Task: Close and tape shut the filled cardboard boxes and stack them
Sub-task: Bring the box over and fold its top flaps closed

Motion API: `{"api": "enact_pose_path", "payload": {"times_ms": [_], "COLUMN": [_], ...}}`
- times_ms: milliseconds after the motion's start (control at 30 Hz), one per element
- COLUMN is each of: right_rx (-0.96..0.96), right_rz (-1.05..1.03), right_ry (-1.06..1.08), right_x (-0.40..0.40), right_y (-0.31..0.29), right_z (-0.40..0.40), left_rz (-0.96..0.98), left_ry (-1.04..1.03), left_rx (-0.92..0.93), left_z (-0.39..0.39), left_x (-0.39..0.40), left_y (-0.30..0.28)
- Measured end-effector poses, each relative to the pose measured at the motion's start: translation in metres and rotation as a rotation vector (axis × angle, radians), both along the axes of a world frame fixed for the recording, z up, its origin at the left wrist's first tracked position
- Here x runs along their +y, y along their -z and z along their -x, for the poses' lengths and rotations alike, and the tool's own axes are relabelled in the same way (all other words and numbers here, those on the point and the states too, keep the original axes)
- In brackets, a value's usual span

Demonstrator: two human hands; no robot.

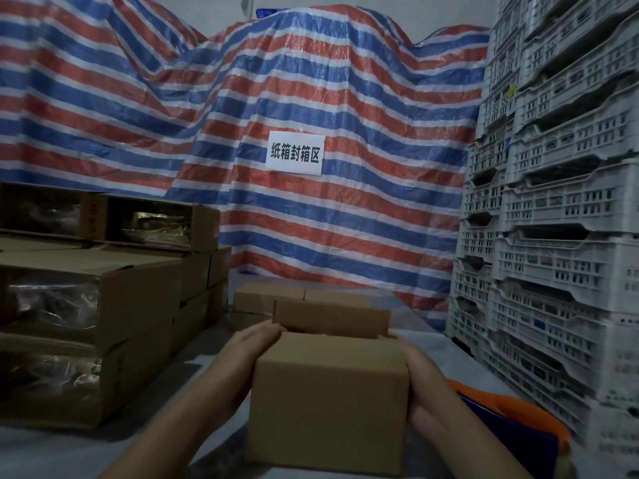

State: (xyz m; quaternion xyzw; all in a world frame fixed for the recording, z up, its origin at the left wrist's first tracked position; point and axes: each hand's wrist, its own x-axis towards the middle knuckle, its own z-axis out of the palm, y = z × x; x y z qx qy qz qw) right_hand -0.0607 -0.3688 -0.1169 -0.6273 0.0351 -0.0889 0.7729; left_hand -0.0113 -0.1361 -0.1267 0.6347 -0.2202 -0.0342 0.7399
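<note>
— Where's the box [328,402]?

— At six o'clock on the table [207,368], between both hands. Its far flap [332,318] stands up; the near flap is folded down over the top.

— The left hand [250,354]?

— Flat against the box's left side, fingers straight and together, tips reaching the top edge at the open gap. It presses, with nothing curled round.

— And the right hand [420,382]?

— Mirrored on the right side, palm to the cardboard, fingers extended along the wall. Its fingertips are hidden behind the corner.

— What else is near?

— Two shut boxes [276,297] just behind at twelve o'clock. A stack of cartons [103,305] at nine o'clock. White crates [553,219] at three o'clock, an orange and blue thing [511,413] at four, and a sign [295,153] on the striped tarp [311,81] at twelve.
</note>
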Motion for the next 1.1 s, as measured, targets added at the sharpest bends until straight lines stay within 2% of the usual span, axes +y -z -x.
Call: {"api": "enact_pose_path", "payload": {"times_ms": [133, 300, 500, 700, 933, 1100], "right_rx": [-0.003, -0.015, -0.069, -0.174, -0.214, -0.228], "right_rz": [-0.053, -0.096, 0.010, 0.058, 0.306, 0.362], "right_ry": [-0.012, -0.127, -0.199, -0.129, -0.056, -0.015], "right_x": [-0.005, -0.010, -0.016, -0.015, -0.020, -0.023], "right_y": [0.003, 0.002, 0.001, -0.001, 0.004, 0.008], "right_z": [-0.004, 0.001, 0.003, 0.005, -0.004, -0.011], "left_rz": [-0.009, 0.105, 0.221, 0.022, -0.015, -0.086], "left_ry": [-0.100, -0.189, -0.115, -0.208, -0.252, -0.268], "left_rx": [0.004, 0.026, 0.023, -0.050, -0.089, -0.124], "left_z": [-0.005, -0.011, -0.016, -0.012, -0.009, -0.007], "left_x": [-0.002, -0.007, -0.006, 0.000, -0.001, 0.000], "left_y": [0.003, 0.005, 0.006, 0.007, 0.004, 0.001]}}
